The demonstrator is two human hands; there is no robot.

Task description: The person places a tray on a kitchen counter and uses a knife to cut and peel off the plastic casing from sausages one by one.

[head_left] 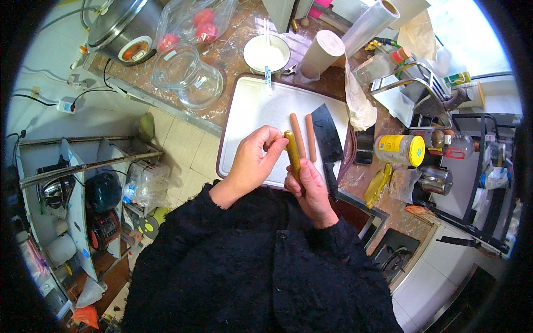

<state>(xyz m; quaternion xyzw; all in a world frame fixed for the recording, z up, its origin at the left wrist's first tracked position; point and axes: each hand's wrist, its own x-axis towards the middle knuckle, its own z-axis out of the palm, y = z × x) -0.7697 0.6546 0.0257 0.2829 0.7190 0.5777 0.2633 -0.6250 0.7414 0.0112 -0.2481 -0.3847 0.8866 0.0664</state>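
My right hand (308, 187) grips a sausage in a gold wrapper (294, 150) by its lower part, holding it upright over the cutting board. With thumb and forefinger pinched together, my left hand (260, 156) is at the top end of that wrapper; the bit between the fingertips is hidden. Two bare pink sausages (297, 132) lie side by side on the white cutting board (254, 108), just beyond my right hand. To their right rests a cleaver with a dark blade (327, 133), its black handle (330, 179) reaching over the board's near edge.
Behind the board stand a white bowl (260, 52) with chopsticks across it and a paper roll (325, 50). A glass jar (202, 85) is at the left. Rightward are a phone (364, 147), a yellow-lidded jar (397, 149) and a gold wrapper (378, 186).
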